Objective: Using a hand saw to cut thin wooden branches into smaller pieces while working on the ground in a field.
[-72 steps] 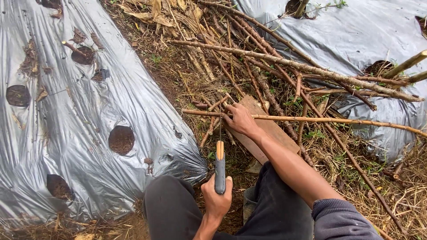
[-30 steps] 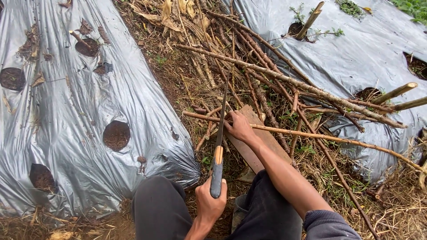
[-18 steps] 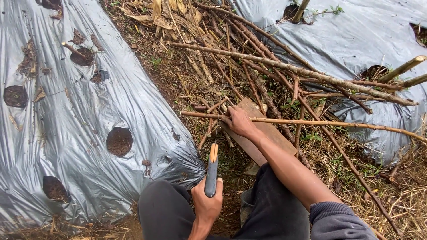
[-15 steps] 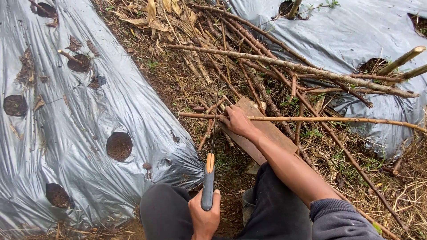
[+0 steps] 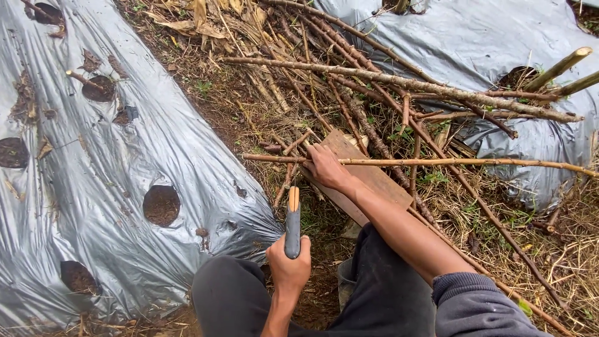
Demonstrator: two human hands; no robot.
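My right hand [image 5: 326,167] grips a long thin stick [image 5: 437,162] and holds it across a flat wooden board [image 5: 368,178] on the ground. The stick runs from the board out to the right edge. My left hand [image 5: 288,268] is closed around the grey handle of a cutting tool [image 5: 292,218], raised upright above my left knee, a little short of the stick. The tool's blade points up at the camera and shows only as an orange edge.
Silver plastic mulch with round planting holes [image 5: 161,205] covers a raised bed [image 5: 93,187] on the left; another covered bed [image 5: 499,50] lies at the upper right. A pile of cut branches [image 5: 374,81] lies across the dirt furrow. Dry grass covers the ground at right.
My left hand swung the tool down toward the stick, then drew it back up to upright. My right hand kept its hold on the stick over the board.
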